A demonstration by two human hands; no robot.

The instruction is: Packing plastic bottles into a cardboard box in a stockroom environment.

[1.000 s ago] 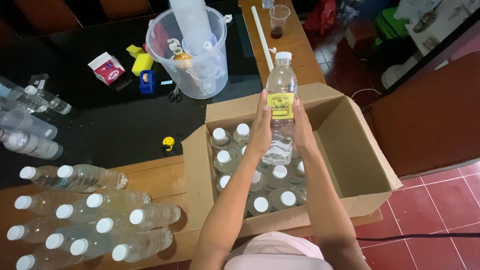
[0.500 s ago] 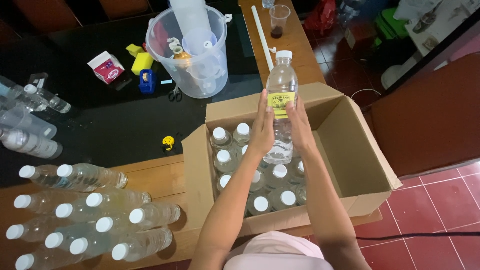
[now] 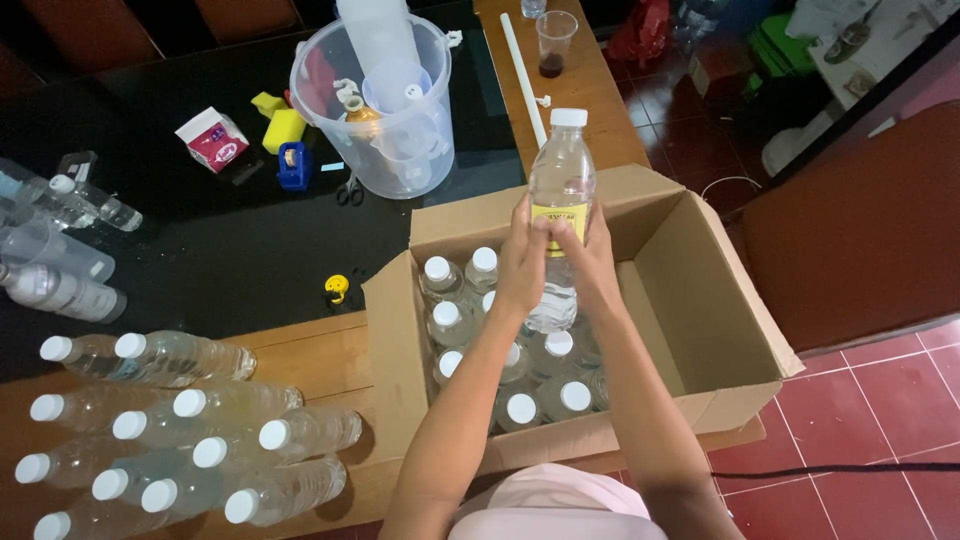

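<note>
Left hand (image 3: 522, 262) and right hand (image 3: 590, 262) both wrapped around clear plastic water bottle with white cap and yellow label (image 3: 560, 190), upright between palms; open brown cardboard box (image 3: 720, 330) of capped bottles (image 3: 522, 408) directly below

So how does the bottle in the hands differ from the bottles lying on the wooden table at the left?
The held bottle stands upright above the cardboard box, gripped by the left hand and right hand; the table bottles lie on their sides in a stack, untouched. The held bottle shows a yellow label; the table bottles show none. Both kinds are clear plastic with white caps.
</note>
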